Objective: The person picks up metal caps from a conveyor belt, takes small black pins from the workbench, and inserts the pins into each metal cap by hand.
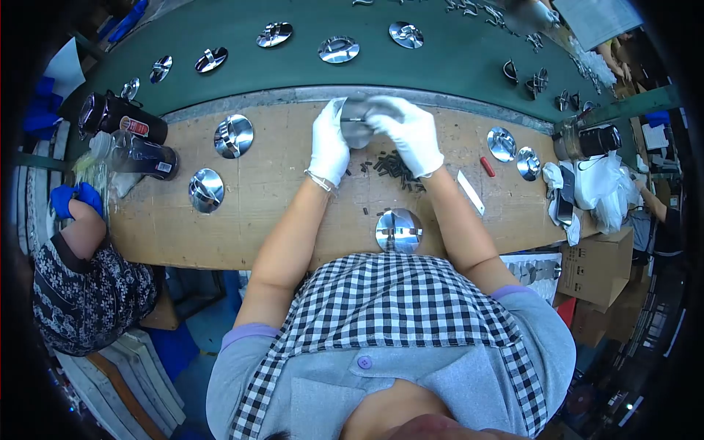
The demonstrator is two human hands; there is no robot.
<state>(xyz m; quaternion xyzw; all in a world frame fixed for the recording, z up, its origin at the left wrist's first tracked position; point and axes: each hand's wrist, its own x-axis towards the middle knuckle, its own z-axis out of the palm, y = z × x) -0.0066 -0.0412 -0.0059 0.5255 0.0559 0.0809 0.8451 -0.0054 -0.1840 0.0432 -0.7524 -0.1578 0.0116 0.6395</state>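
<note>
My left hand (330, 144), in a white glove, grips the left edge of a round metal disc (357, 130) above the worktable. My right hand (415, 138), also gloved, has its fingers bent over the disc's upper right side. Whether a small piece sits between those fingers is hidden. Just below the hands lies a pile of small black pieces (396, 169), with a few scattered to the left. Close to my body rests a shiny disc with a raised bar (398, 231). Similar polished discs (234, 136) lie to the left and right.
A red tool (488, 166) and a white strip (471, 193) lie right of the pile. Dark bottles (147, 158) stand left; a phone (565, 196) and plastic bags are right. More discs sit on the green belt (293, 70). Another person's blue-gloved hand (73, 199) is at left.
</note>
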